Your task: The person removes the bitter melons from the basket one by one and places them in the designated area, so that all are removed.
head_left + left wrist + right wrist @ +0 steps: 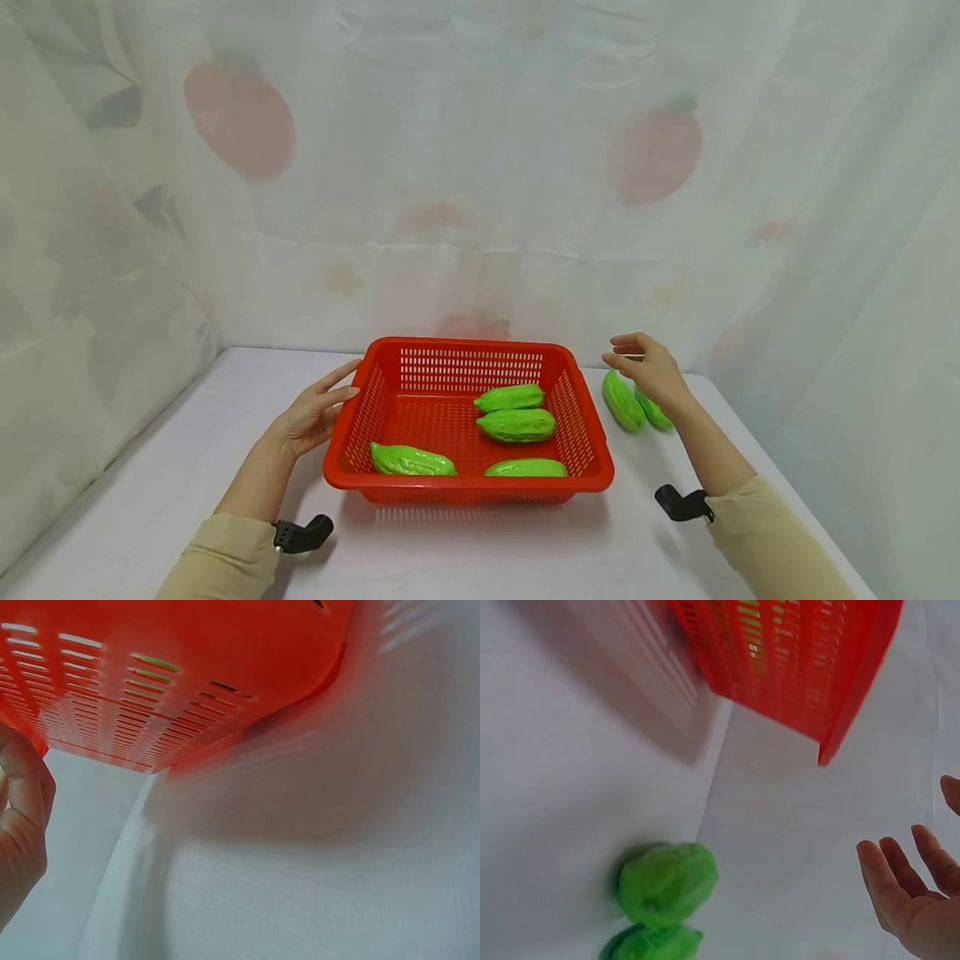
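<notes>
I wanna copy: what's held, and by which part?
Right grip holds nothing. Left grip touches the red basket's left rim; a hold can't be told.

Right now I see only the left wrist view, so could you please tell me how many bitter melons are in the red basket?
Observer: I can see four bitter melons in the red basket.
Operator: Thank you; is the right hand holding anything?
Observer: No, its fingers hold nothing.
Operator: And does anything lie outside, to the right?
Observer: Yes, two loose bitter melons lie there on the white table.
</notes>
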The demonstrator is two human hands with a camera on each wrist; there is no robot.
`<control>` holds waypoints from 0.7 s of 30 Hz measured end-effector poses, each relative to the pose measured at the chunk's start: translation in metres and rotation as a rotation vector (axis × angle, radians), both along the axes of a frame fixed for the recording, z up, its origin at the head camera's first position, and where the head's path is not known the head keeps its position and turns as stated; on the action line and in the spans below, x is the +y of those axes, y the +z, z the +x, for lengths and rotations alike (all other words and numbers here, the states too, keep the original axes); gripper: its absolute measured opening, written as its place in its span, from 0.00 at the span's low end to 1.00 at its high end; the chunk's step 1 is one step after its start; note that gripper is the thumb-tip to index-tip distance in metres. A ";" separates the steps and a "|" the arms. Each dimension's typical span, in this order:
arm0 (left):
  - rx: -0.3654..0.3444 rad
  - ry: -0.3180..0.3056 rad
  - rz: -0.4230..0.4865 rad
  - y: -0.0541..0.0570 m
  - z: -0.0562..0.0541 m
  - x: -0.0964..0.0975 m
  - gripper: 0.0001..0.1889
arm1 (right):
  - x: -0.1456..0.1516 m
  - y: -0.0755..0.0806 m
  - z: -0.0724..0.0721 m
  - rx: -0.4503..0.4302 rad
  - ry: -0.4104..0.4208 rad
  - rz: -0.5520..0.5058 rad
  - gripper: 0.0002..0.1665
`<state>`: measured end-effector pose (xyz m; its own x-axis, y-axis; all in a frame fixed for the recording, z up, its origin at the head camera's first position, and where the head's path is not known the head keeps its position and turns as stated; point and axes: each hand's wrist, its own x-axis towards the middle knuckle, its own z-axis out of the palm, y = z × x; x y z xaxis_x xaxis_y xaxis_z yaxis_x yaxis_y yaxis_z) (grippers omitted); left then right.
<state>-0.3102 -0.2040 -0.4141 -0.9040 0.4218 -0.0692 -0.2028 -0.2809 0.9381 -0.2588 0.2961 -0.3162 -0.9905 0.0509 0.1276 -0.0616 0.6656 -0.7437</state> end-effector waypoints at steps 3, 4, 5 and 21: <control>-0.009 0.013 -0.006 0.000 0.000 0.000 0.36 | -0.011 -0.003 0.000 0.008 0.023 0.002 0.32; -0.010 0.015 -0.009 -0.001 0.000 0.000 0.36 | -0.015 -0.005 0.000 0.010 0.030 0.005 0.31; -0.010 0.011 -0.004 -0.001 0.000 0.000 0.36 | -0.018 -0.006 0.000 0.014 0.039 0.003 0.30; -0.018 0.005 -0.004 0.000 0.000 0.001 0.35 | -0.090 -0.017 0.014 0.029 0.221 -0.033 0.25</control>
<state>-0.3106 -0.2031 -0.4137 -0.9047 0.4168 -0.0876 -0.2187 -0.2781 0.9353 -0.2453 0.2065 -0.3332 -0.9739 -0.1627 0.1581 -0.2252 0.6092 -0.7604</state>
